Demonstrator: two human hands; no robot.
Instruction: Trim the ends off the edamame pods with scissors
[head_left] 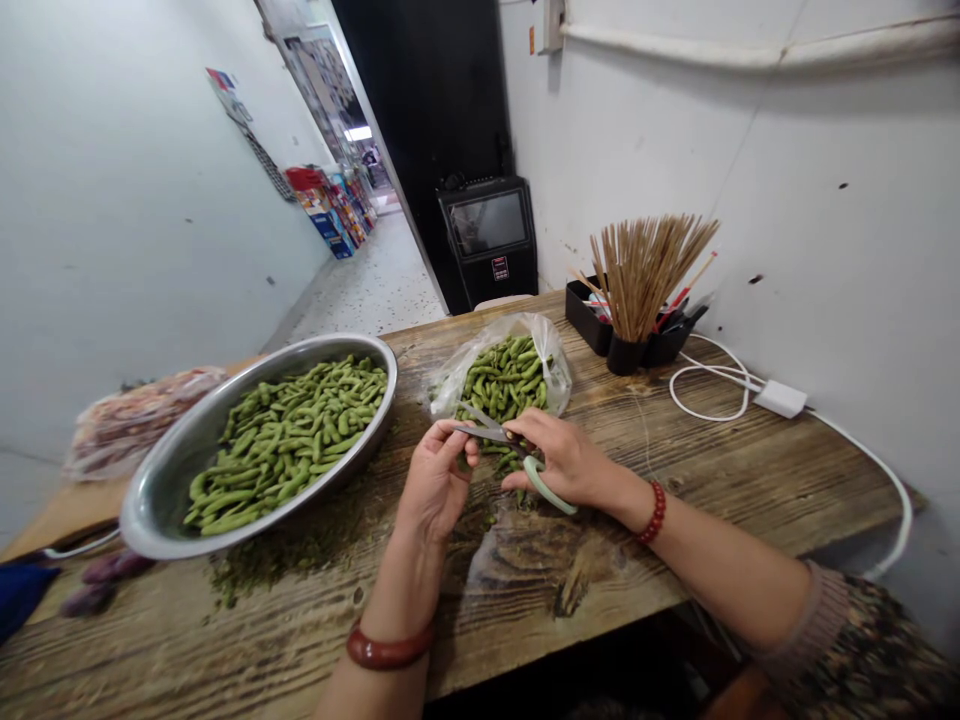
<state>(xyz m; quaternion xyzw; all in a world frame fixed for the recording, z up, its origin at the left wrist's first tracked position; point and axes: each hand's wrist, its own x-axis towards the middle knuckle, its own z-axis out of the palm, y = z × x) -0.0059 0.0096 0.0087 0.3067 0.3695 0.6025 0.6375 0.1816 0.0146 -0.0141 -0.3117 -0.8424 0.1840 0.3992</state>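
My right hand (566, 455) grips a pair of scissors (487, 433) with pale green handles, their blades parted and pointing left. The blades reach over to my left hand (436, 480), which is closed in a pinch. A bit of green pod shows at its fingers, mostly hidden by them. Just beyond both hands lies a clear plastic bag (553, 350), its mouth open, with green soybean pods (506, 375) heaped in it and spilling toward me. On the left a large metal basin (161, 500) holds many more pods (300, 430).
Trimmed green scraps (277, 560) litter the wooden table (600, 580) beside the basin. A black holder with wooden skewers (649, 280) stands at the back right, near a white cable and adapter (780, 398). A filled plastic bag (142, 415) lies behind the basin at left.
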